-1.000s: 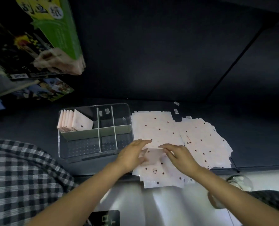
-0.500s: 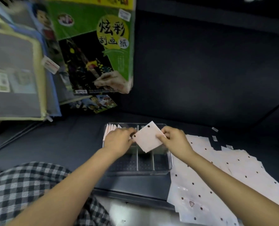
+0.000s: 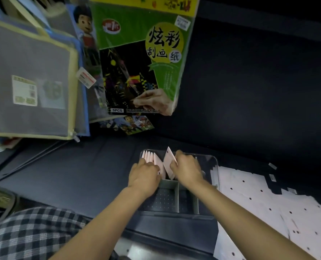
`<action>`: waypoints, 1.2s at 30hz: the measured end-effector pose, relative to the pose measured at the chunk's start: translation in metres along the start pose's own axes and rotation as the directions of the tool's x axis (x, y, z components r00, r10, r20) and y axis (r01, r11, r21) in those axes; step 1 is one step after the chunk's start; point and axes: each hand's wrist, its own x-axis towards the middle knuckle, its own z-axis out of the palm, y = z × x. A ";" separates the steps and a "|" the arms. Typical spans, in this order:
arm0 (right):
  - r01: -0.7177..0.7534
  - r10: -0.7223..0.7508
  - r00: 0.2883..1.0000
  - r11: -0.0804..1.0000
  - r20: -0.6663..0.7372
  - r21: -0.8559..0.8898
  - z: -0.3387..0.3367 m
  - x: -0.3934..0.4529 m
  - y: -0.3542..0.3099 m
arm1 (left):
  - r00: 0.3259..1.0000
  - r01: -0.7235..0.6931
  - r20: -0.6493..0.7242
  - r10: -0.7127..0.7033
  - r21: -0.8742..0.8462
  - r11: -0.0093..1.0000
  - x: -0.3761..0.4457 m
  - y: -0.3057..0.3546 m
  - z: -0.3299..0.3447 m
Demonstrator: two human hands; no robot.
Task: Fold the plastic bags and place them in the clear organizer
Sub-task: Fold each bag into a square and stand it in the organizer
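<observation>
Folded bag (image 3: 168,158) between both hands (image 3: 145,172), over clear organizer (image 3: 215,166).

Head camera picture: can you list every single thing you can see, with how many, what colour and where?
clear organizer: one, see-through, on the dark surface in the middle.
folded bags: several, pale pink, standing in a row in the organizer's far left compartment.
folded bag: one, pale pink, tilted, held beside that row.
flat bags: a pile, count unclear, white with dark dots, right of the organizer.
scratch paper pack: one, green and black, hanging above.
mesh pouch: one, grey with yellow trim, upper left.
checked cloth: black and white, lower left.
left hand: on the row of folded bags.
right hand: holds the tilted bag.
</observation>
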 end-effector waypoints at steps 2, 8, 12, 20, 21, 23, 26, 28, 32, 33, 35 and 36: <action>-0.051 0.044 0.997 0.993 0.063 0.107 0.010 0.006 -0.004 | 1.000 -0.009 -0.005 0.009 -0.007 1.000 0.000 0.000 -0.002; -0.283 0.143 0.940 0.836 0.310 0.470 0.042 0.020 -0.011 | 0.999 -0.032 -0.020 0.031 -0.060 0.998 -0.002 -0.008 -0.006; -0.356 0.144 0.916 0.724 0.375 0.591 0.051 0.023 -0.011 | 0.991 -0.031 -0.134 0.022 -0.069 0.997 -0.006 -0.011 -0.006; -0.281 0.025 0.918 0.744 0.395 0.606 0.033 0.011 0.004 | 0.994 -0.070 -0.080 0.070 0.006 0.998 -0.002 -0.008 -0.002; -0.249 0.021 0.936 0.744 0.352 0.620 0.026 0.004 0.010 | 0.996 -0.065 -0.068 0.066 0.018 0.998 -0.001 -0.008 -0.002; -0.179 0.017 0.969 0.733 0.246 0.656 0.008 -0.016 0.029 | 0.996 -0.063 -0.053 0.065 0.048 0.997 -0.001 -0.004 -0.002; -0.086 0.024 0.994 0.763 0.105 0.641 -0.020 -0.062 0.079 | 0.987 -0.114 -0.103 0.121 0.078 0.990 0.000 0.011 -0.004; -0.116 0.097 0.993 0.806 0.064 0.581 -0.030 -0.101 0.122 | 0.963 -0.211 -0.171 0.210 0.014 0.977 -0.002 0.030 -0.003; -0.262 0.224 0.960 0.932 0.170 0.252 -0.022 -0.185 0.202 | 0.861 -0.483 -0.213 0.463 -0.051 0.874 -0.018 0.081 0.008; -0.274 0.238 0.946 0.951 0.222 0.145 -0.016 -0.204 0.216 | 0.833 -0.540 -0.178 0.525 -0.050 0.840 -0.024 0.094 0.015; -0.221 0.210 0.931 0.975 0.299 0.004 0.000 -0.237 0.240 | 0.777 -0.630 -0.069 0.626 -0.067 0.774 -0.033 0.118 0.031; -0.164 0.173 0.931 0.985 0.320 -0.056 0.008 -0.250 0.249 | 0.746 -0.664 -0.004 0.666 -0.079 0.743 -0.039 0.128 0.040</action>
